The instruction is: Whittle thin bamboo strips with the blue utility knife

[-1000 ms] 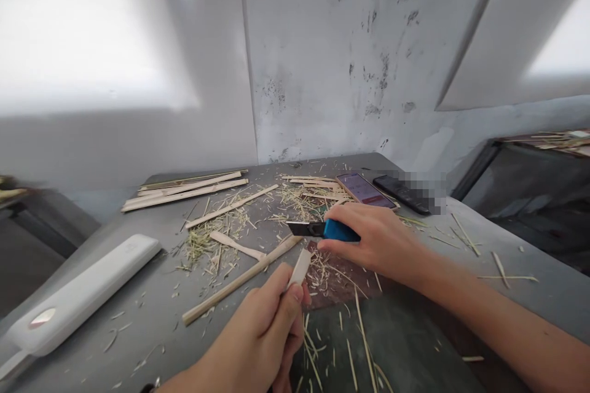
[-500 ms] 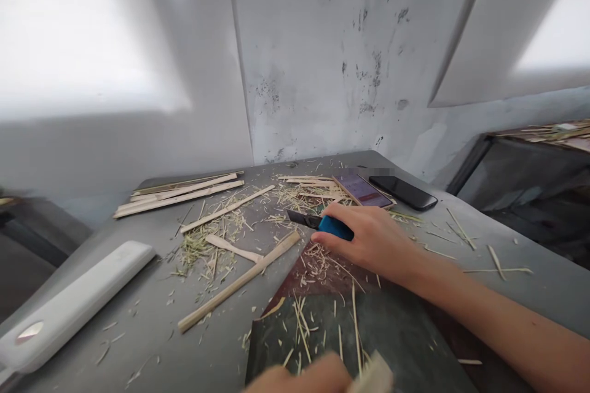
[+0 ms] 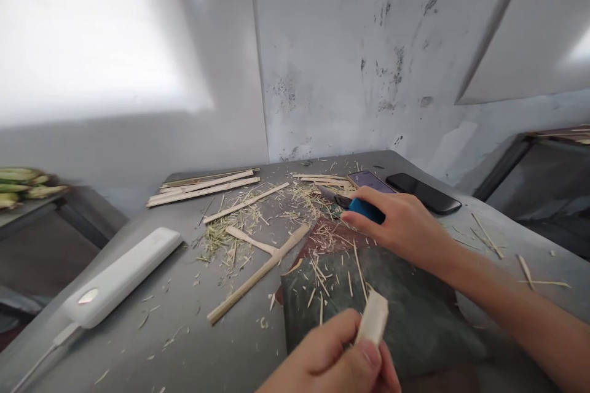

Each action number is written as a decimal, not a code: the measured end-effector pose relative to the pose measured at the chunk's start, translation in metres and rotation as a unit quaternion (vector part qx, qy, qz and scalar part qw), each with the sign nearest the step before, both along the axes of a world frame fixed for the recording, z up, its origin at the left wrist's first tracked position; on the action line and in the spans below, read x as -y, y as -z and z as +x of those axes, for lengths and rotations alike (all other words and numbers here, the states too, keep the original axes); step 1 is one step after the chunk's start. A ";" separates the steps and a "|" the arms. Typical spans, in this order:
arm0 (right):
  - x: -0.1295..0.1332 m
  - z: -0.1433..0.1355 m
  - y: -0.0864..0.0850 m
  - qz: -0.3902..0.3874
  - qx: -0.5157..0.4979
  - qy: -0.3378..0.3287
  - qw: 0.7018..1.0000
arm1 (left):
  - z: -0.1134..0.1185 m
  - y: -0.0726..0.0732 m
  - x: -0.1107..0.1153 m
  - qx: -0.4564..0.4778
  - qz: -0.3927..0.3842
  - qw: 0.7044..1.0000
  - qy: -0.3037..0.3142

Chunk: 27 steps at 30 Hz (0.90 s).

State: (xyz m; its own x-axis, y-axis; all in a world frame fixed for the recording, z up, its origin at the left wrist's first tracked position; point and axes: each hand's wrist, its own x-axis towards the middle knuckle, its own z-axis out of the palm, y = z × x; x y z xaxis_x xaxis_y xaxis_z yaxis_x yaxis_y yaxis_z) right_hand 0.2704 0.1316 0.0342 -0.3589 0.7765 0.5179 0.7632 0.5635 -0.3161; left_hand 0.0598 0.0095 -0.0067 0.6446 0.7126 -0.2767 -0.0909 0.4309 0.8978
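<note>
My right hand (image 3: 405, 221) grips a blue-handled utility knife (image 3: 366, 211), its dark blade out and pointing left above the shavings. Low in the view, my left hand (image 3: 341, 356) pinches a short, pale piece of bamboo (image 3: 374, 318) between thumb and fingers, its squared end facing up and away. The blade and the bamboo piece are apart. Under both hands lies a dark green sheet (image 3: 415, 313), with a reddish-brown sheet (image 3: 329, 236) showing beyond it. Thin shavings are strewn over both. Left of the sheets, a long bamboo stick (image 3: 258, 276) touches a shorter, narrow-necked bamboo piece (image 3: 249, 239).
Bamboo strips (image 3: 203, 190) lie at the table's back left. A white power bank (image 3: 126, 276) with a cable rests at left. A lit phone (image 3: 369, 182) and a black phone (image 3: 424, 193) lie behind my right hand. A stained wall (image 3: 322, 73) borders the table's far edge.
My left hand has risen further into view with the bamboo piece. The camera has turned left, so the table appears shifted right. My right hand still holds the knife.
</note>
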 end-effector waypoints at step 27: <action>0.020 -0.028 0.035 0.000 0.089 -0.132 0.987 | -0.045 -0.020 -0.041 -0.134 0.181 0.965 -0.135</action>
